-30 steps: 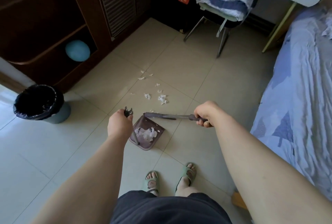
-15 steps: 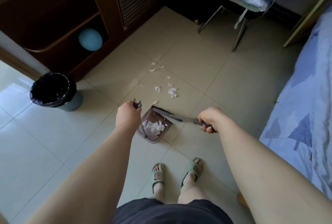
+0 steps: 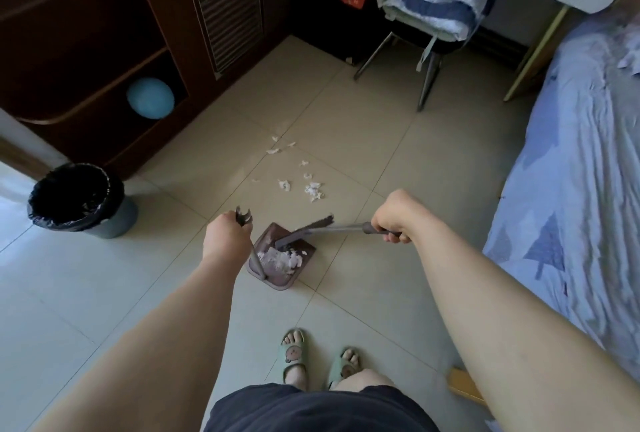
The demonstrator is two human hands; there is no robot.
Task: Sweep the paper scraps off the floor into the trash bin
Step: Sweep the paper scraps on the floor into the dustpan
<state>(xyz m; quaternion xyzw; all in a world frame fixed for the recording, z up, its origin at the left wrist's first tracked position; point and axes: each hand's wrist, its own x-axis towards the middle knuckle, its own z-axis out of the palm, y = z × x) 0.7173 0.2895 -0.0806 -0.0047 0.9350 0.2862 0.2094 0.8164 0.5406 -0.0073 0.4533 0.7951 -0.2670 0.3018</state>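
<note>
Paper scraps (image 3: 313,190) are split two ways here: a decent clump sits in the dustpan (image 3: 277,282), and a loose scatter lies on the floor (image 3: 363,140) just beyond the pan's mouth, trailing off toward the dark cabinet (image 3: 86,33). The left hand (image 3: 225,239) has its fingers curled tight round the dustpan's upright handle. The right hand (image 3: 393,220) has its fingers wrapped round the handle of the broom (image 3: 304,232), whose bristle head sits over the pan's front lip. I'd call this mid-sweep, roughly halfway. Next move, I reckon: reach the broom out past the far scraps and drag them back in, maybe nudging the pan forward, then carry it to the trash bin (image 3: 121,220), which is well off to the left by the cabinet corner. There's plenty of bare tile that way. The bed (image 3: 571,189) edge hems in the right, and a chair (image 3: 429,60) stands further ahead, well apart from the scatter.
</note>
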